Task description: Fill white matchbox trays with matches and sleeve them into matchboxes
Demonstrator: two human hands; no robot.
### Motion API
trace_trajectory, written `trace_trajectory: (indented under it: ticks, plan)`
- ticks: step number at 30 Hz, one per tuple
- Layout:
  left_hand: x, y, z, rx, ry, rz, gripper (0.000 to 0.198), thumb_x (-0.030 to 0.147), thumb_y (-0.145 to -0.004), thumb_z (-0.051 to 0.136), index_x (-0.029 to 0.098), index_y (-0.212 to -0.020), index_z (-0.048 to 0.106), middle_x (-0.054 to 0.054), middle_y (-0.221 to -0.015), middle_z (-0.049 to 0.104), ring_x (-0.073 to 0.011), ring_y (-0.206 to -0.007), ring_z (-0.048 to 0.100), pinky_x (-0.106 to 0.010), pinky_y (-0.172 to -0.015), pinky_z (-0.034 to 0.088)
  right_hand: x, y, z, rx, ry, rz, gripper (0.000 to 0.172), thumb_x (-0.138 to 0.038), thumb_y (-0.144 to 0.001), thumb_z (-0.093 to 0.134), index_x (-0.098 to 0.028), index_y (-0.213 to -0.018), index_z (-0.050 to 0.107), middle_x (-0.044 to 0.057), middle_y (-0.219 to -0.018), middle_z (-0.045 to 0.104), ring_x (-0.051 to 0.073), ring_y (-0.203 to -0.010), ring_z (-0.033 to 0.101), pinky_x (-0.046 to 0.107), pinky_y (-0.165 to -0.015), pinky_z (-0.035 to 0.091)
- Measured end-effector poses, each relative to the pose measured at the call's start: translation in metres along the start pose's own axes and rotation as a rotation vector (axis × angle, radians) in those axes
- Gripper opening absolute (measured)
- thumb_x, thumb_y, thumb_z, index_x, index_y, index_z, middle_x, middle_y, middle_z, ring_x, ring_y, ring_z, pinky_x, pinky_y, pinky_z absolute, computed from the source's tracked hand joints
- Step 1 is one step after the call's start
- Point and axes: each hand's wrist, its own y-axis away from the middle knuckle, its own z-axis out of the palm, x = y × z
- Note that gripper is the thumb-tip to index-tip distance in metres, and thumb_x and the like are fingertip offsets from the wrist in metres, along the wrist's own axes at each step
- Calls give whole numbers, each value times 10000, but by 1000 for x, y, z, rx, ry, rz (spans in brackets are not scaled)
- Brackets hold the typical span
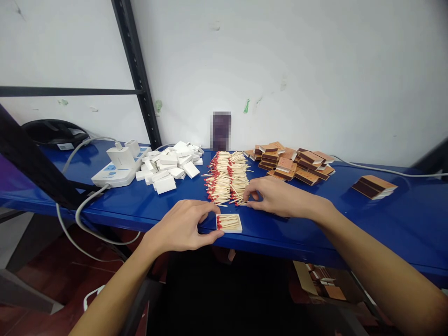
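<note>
Filling seemed underway: left hand (187,225) gripped tray (231,230) near counter's (325,228) front edge; right hand (275,196), hold unclear, likely needed matches (226,177).

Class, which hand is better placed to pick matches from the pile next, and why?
Probably the right hand: its fingers are at the match pile, while the left hand grips the small white tray.

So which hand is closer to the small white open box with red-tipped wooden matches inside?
Left: the left hand curls around the left end of the box. The right hand is farther off, at the pile of loose matches beyond it.
</note>
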Motion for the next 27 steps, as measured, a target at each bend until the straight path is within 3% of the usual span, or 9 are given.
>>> trace_trajectory:
  ticks: [5,15,20,27]
  plan:
    - [0,0,0,-6,-4,-1,350,508,-858,601,206,-1032,641,44,-668,496,-126,-597,474,-263,-609,344,-1,0,-1,3,-37,-4,117,-251,-844,589,-200,-878,689,25,-834,655,159,-744,566,252,-644,370]
    - [-2,0,1,-8,-3,-10,348,511,-856,604,216,-1037,632,44,-672,497,-129,-605,476,-259,-614,333,-6,1,-6,-108,-84,21,107,-231,-853,536,-197,-768,592,5,-741,616,144,-665,520,249,-597,337]
    - [-1,0,1,-7,-6,-8,341,500,-855,610,215,-1040,631,48,-668,490,-125,-599,473,-256,-606,328,-8,1,-12,-196,-95,47,105,-259,-864,519,-199,-813,589,-2,-724,575,136,-612,472,255,-573,325]
    - [-2,0,1,-9,-11,-5,338,499,-855,612,218,-1041,632,48,-664,488,-127,-601,475,-257,-607,329,-10,2,-11,-196,-43,29,74,-244,-850,542,-207,-844,606,16,-779,593,164,-706,498,261,-623,331]
